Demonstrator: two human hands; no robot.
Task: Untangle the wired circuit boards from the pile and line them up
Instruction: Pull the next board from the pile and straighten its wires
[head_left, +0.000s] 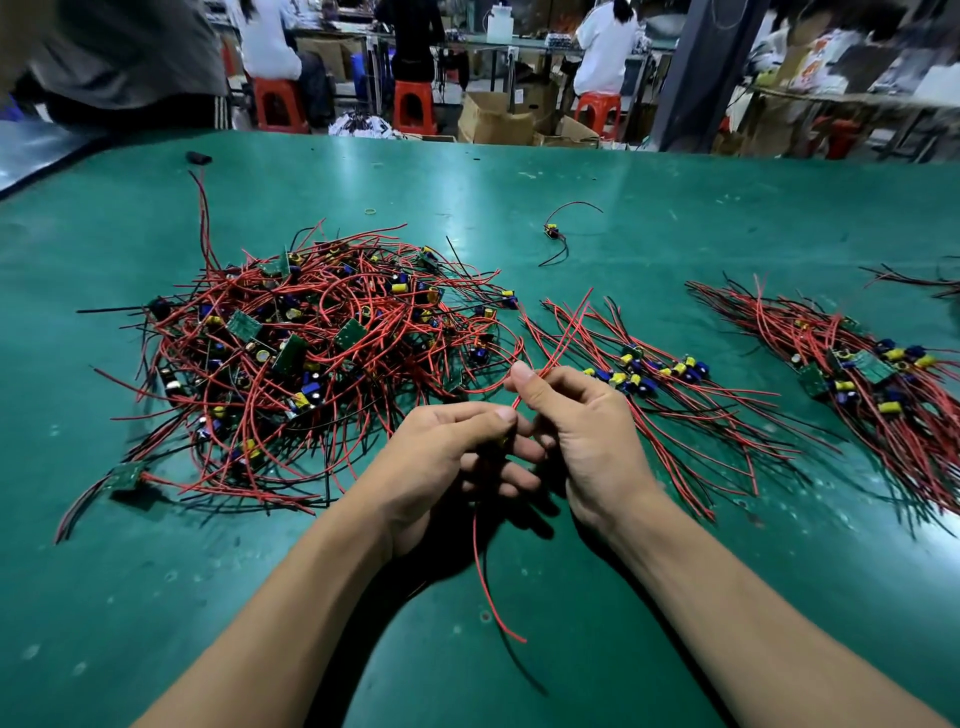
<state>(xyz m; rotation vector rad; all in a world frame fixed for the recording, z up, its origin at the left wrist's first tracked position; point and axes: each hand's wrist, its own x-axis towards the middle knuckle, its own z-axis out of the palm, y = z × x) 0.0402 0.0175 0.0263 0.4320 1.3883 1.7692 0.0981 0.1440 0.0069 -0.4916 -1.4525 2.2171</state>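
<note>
A tangled pile (311, 358) of small green circuit boards with red and black wires lies on the green table (649, 218) to the left. My left hand (447, 457) grips one small board, mostly hidden in its fingers; a red and a black wire (491, 597) hang from it toward me. My right hand (587, 421) pinches red wires (563, 338) that rise from that board. Just right of my hands lies a lined-up row of boards (654, 371), and a second row (878, 374) lies further right.
One lone wired board (553, 231) sits further back on the table. A small black object (199, 157) lies near the far left edge. Beyond the table are seated people on red stools (413, 106), cardboard boxes (493, 122) and workbenches.
</note>
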